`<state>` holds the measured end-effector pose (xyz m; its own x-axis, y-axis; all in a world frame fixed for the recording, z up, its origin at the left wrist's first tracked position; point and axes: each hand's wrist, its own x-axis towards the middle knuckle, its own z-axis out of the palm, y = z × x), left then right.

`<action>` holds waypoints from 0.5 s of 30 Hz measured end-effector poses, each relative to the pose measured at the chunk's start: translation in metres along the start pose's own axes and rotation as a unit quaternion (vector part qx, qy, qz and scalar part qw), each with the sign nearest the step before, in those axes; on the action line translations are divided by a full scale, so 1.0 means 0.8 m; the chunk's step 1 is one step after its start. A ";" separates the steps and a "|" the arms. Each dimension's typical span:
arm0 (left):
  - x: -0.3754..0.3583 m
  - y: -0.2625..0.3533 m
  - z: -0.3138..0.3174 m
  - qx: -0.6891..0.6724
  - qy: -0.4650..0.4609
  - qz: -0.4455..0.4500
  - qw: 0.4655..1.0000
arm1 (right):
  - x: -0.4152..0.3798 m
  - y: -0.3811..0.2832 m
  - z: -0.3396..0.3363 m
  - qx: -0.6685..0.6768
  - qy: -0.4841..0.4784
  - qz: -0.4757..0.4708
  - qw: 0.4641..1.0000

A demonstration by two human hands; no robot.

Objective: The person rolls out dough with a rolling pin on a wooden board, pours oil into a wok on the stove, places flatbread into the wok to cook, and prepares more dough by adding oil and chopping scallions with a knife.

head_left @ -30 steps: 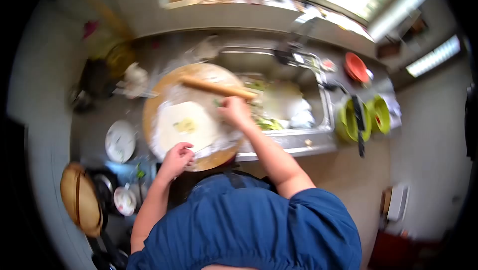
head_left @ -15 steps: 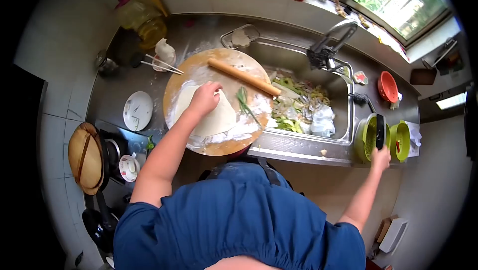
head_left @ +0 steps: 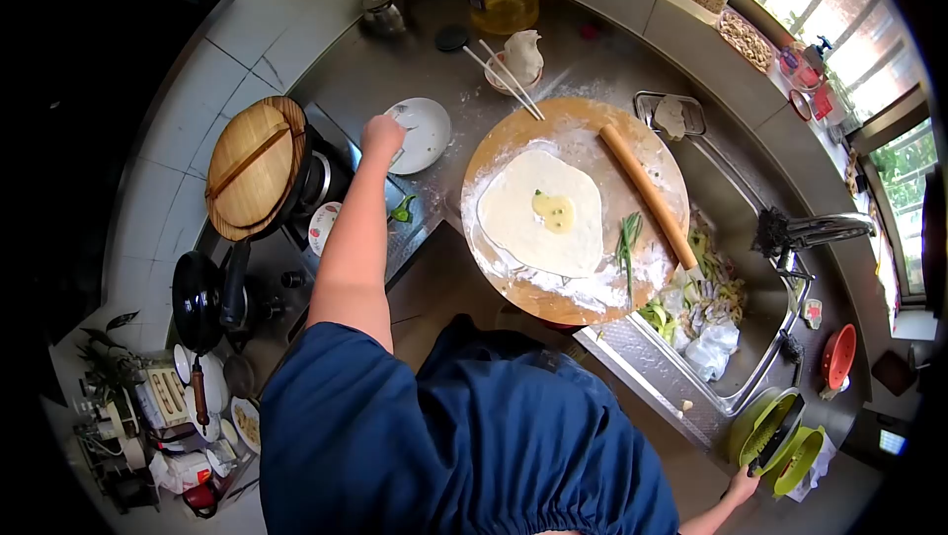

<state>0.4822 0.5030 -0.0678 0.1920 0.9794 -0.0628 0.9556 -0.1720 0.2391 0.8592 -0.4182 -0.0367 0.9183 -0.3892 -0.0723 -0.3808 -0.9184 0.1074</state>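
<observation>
My left hand (head_left: 380, 140) is closed at the near-left rim of a white plate (head_left: 427, 135). A small pale piece shows below its fingers, too little to name. My right hand (head_left: 741, 485), at the lower right, is closed around the end of a black tool (head_left: 778, 433) that lies against a green basin (head_left: 758, 417); its kind cannot be made out. A flat round of dough (head_left: 513, 214) lies on a floured round wooden board (head_left: 504, 130), with a yellowish puddle (head_left: 556, 212) and green bits on it. A rolling pin (head_left: 647, 194) and green onion (head_left: 628, 244) lie beside the dough.
The sink (head_left: 770, 338) at the right holds vegetable scraps. Chopsticks (head_left: 509, 81) rest across a bowl behind the board. On the left, a wooden-lidded pot (head_left: 252, 170) and a black pan (head_left: 197, 303) stand at the stove. A red bowl (head_left: 839, 355) sits at far right.
The view has turned left. My left hand has moved from over the dough to the white plate, and a yellowish puddle now shows on the dough. My right hand stays at the green basin.
</observation>
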 end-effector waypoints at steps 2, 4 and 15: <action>-0.014 -0.001 -0.010 0.001 -0.004 -0.046 0.999 | 0.021 0.017 0.010 -0.039 0.035 0.009 0.999; -0.007 -0.004 0.005 -0.017 -0.002 -0.112 0.994 | 0.014 0.015 -0.004 -0.015 0.069 0.012 0.997; 0.030 -0.017 0.029 0.079 -0.069 -0.072 0.992 | -0.056 -0.094 -0.096 0.156 0.157 -0.175 0.959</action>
<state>0.4792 0.5261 -0.0947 0.0697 0.9732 -0.2191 0.9963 -0.0568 0.0647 0.8552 -0.3259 0.0347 0.9644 -0.0568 0.2582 -0.0111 -0.9845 -0.1751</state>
